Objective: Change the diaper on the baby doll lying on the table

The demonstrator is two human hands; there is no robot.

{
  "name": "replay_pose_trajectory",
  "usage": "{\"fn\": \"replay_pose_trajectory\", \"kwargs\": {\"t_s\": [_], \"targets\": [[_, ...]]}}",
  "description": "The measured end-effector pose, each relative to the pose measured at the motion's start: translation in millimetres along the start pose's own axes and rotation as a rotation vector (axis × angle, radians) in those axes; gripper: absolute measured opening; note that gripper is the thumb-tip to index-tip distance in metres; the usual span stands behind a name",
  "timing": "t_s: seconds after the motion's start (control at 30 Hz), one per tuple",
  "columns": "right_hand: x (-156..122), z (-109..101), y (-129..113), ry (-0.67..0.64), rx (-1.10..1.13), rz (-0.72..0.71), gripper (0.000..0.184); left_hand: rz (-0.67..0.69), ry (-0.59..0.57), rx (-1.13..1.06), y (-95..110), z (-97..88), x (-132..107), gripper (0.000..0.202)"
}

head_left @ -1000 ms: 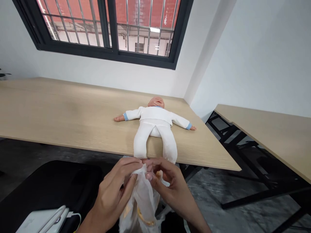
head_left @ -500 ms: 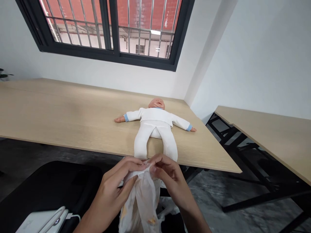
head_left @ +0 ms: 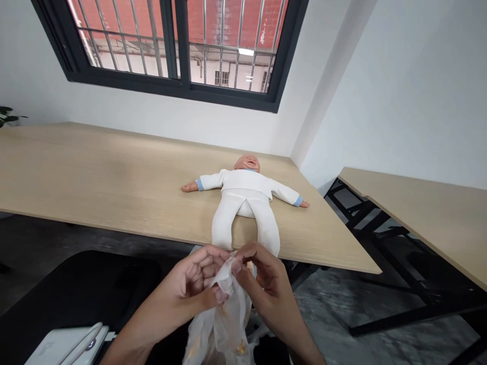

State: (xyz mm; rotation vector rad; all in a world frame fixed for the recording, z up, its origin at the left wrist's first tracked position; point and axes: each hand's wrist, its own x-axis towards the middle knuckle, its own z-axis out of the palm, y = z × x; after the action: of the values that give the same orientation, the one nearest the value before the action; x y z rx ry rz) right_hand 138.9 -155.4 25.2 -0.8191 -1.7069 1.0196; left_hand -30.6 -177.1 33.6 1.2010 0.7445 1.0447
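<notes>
A thin, see-through white plastic bag (head_left: pixel 228 324) with yellow patches hangs in front of me below the table edge. My left hand (head_left: pixel 200 281) has its fingers curled and its thumb pressed against the gathered top of the bag. Between thumb and forefinger, my right hand (head_left: pixel 262 284) pinches the same bunched part. Just beyond both hands lies a baby doll (head_left: pixel 246 192) on its back, arms spread, in a white suit with blue cuffs. Its feet are at the table's near edge, partly hidden by my hands.
The doll rests on a long wooden table (head_left: pixel 114 177) under a barred window (head_left: pixel 182 45). At lower left a white power bank with a cable (head_left: pixel 66 347) sits on a black bag or seat (head_left: pixel 95 284). A second table (head_left: pixel 426 203) with black legs stands at right.
My left hand has turned and its fingers have curled more, with the thumb now on the bag's front. The bag's top is bunched more tightly. The view has shifted slightly.
</notes>
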Motion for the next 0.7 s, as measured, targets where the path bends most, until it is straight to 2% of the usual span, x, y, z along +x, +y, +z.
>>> {"fn": "replay_pose_trajectory", "kwargs": {"t_s": [0.07, 0.23, 0.3, 0.47, 0.57, 0.63, 0.7], "targets": [[-0.3, -0.7, -2.6, -0.004, -0.015, -0.001, 0.012, -0.018, -0.005, -0.055, 1.2, 0.7, -1.0, 0.031], [-1.2, 0.2, -8.3, -0.072, 0.058, 0.020, 0.009, 0.063, 0.194, -0.029, -0.9, 4.5, -0.5, 0.021], [-0.6, 0.5, -8.5, -0.086, 0.107, 0.067, 0.012, 0.059, 0.170, -0.047, -1.2, 4.8, 0.1, 0.021], [4.3, -2.7, -6.3, -0.074, 0.172, 0.122, 0.021, -0.012, 0.005, -0.062, 0.6, 3.3, 1.0, 0.018], [7.8, -4.8, -6.1, -0.134, 0.203, 0.161, 0.024, -0.046, -0.047, -0.045, 0.8, 2.1, 1.2, 0.014], [10.2, -5.5, -5.6, -0.184, 0.262, 0.173, 0.024, -0.062, -0.037, -0.032, 0.4, 0.9, 1.2, 0.012], [12.4, -6.3, -4.3, -0.209, 0.285, 0.178, 0.025, -0.061, 0.035, -0.022, -0.2, -0.5, 1.1, 0.016]]}}
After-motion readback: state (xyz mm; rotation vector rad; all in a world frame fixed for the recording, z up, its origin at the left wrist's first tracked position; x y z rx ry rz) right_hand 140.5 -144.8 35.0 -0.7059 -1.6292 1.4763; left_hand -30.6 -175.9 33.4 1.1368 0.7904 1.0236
